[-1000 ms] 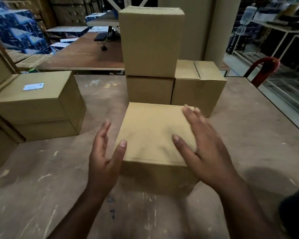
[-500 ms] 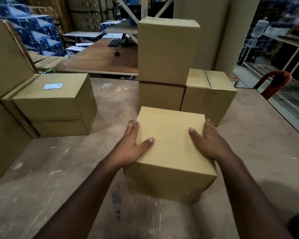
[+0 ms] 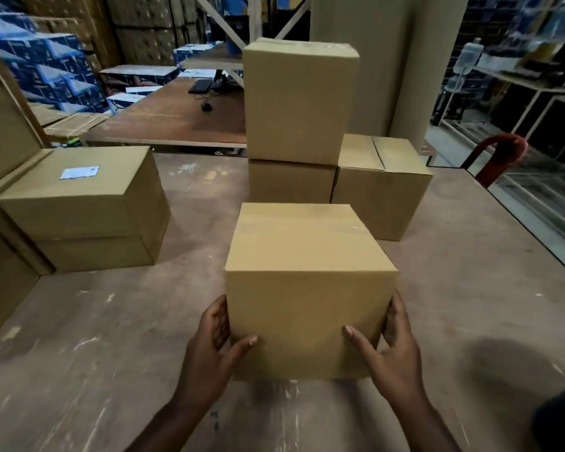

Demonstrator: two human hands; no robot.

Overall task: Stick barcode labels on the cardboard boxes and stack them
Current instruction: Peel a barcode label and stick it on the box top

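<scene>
Box [image 3: 307,256] at frame centre sits between my left hand [image 3: 209,350] and right hand [image 3: 395,357], fingers curled around its lower corners; its top shows no label. At left, one labelled stack [image 3: 79,210] stands done; three boxes behind [image 3: 307,125] look unlabelled.

Looks like a warehouse packing area: stacked blue cartons [image 3: 43,70] upper left, brown cardboard boxes [image 3: 299,99] piled mid-frame on a scuffed counter [image 3: 118,337], metal racking [image 3: 252,24] up top.
</scene>
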